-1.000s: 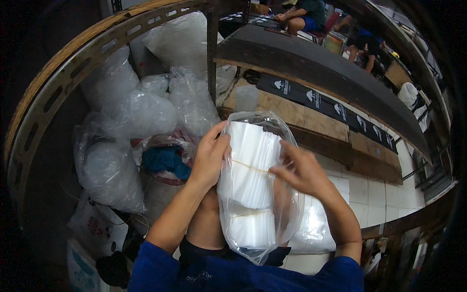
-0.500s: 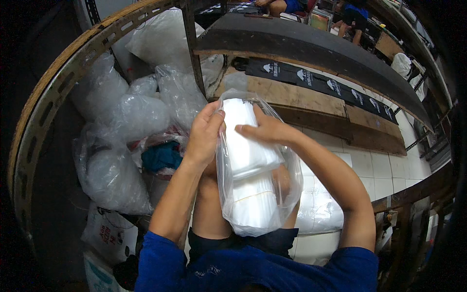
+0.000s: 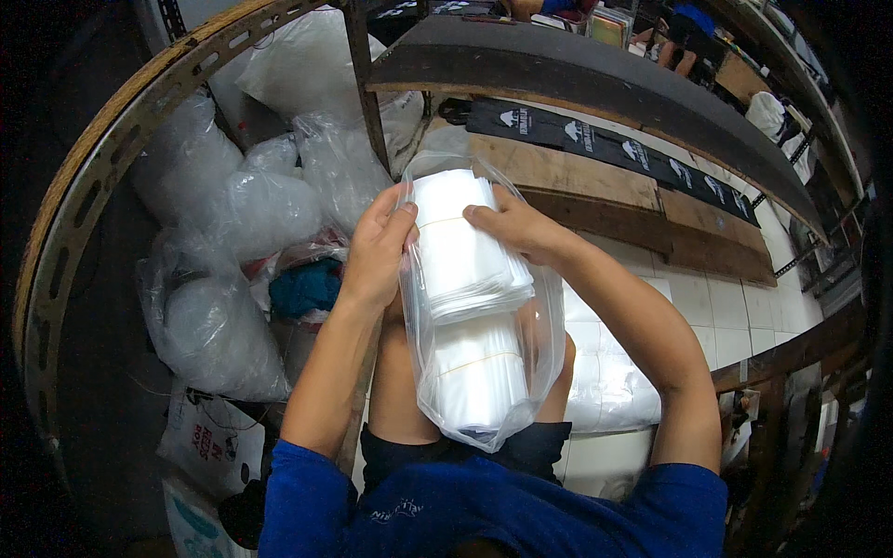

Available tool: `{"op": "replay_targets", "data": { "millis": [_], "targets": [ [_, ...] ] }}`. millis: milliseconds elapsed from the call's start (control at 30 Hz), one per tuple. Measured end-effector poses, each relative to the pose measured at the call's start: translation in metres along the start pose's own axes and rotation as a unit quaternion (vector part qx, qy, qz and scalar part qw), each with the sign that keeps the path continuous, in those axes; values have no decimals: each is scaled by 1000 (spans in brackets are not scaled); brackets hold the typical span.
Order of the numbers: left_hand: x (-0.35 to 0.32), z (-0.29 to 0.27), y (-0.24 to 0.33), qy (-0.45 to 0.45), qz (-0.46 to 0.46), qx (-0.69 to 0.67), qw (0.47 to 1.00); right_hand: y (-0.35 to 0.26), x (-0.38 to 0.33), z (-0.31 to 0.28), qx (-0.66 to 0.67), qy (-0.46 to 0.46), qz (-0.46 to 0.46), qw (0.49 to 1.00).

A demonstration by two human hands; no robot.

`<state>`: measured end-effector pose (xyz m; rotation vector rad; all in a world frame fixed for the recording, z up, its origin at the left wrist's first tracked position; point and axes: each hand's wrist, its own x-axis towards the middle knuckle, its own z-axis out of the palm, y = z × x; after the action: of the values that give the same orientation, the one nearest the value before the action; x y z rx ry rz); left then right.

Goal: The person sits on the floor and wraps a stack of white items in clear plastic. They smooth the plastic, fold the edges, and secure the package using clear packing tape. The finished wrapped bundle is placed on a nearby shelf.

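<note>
A clear plastic bag (image 3: 549, 349) rests over my lap with its mouth pointing away from me. Two bundles of thin white plastic sheets lie in it. The upper bundle (image 3: 462, 256) has a rubber band across its far part, and its near edges are fanned out. Below it, the lower bundle (image 3: 476, 372) is also banded and sits at the bag's bottom. My left hand (image 3: 379, 244) grips the bag's left rim and the upper bundle's side, thumb on top. From the right, my right hand (image 3: 521, 225) clasps the same bundle, thumb across its face; the other fingers are hidden.
Stuffed clear bags (image 3: 219, 335) are piled at the left by a curved metal shelf frame (image 3: 70, 200). Ahead are a dark bench (image 3: 577, 70) and wooden boards (image 3: 577, 177) carrying black printed fabric (image 3: 605, 144). Wrapped white packs (image 3: 609, 391) lie on the floor at right. People sit farther back.
The upper bundle's rubber band now shows, and its near edges have fanned out. Both hands and the bag have shifted slightly left and away from me.
</note>
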<state>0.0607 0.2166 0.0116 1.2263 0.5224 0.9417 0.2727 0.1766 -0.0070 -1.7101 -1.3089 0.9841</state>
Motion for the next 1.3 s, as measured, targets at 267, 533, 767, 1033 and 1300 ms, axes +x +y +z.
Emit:
{"op": "replay_targets", "data": {
  "millis": [267, 533, 767, 1033, 1300],
  "targets": [
    [10, 6, -6, 9, 12, 5, 1000, 41, 21, 17, -70, 85, -24, 994],
    [-4, -8, 13, 11, -9, 22, 1000, -44, -22, -10, -275, 60, -62, 958],
    [-8, -5, 16, 36, -22, 54, 998, -68, -46, 4, -330, 93, -289, 894],
    [-9, -7, 3, 47, 0, 49, 998, -10, -16, 45, -469, 110, -284, 829],
    [-16, -18, 8, 103, 12, 127, 986, -31, -33, -45, -5, 118, -402, 908]
  ]
}}
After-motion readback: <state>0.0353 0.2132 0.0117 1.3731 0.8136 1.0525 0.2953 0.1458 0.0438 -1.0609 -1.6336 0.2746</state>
